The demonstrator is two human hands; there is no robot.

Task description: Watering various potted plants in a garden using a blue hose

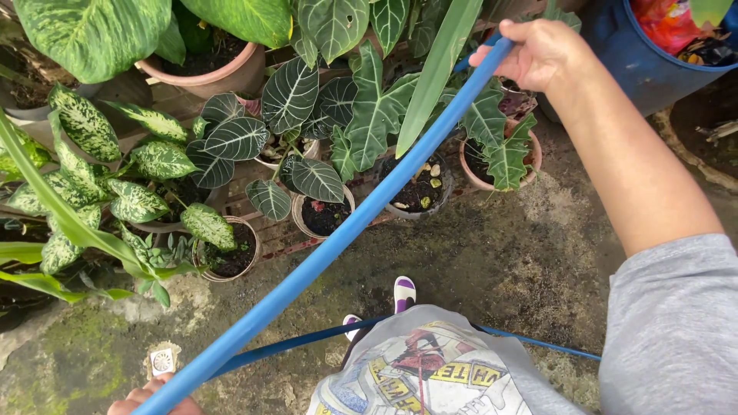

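A long blue hose (354, 219) runs diagonally from the bottom left up to the top right. My right hand (538, 52) grips its upper end above the potted plants. Only the fingertips of my left hand (142, 400) show at the bottom edge, and they touch the hose's lower part; how they hold it is cut off. Under the hose stand several pots: a dark pot (419, 192) with soil and pebbles, a small clay pot (323, 217) and a pot of veined dark leaves (496, 150).
More of the blue hose (538, 344) loops on the wet concrete ground by my feet (403, 292). Spotted-leaf plants (138, 200) crowd the left. A blue barrel (653, 61) stands top right. A small drain cover (162, 360) lies bottom left.
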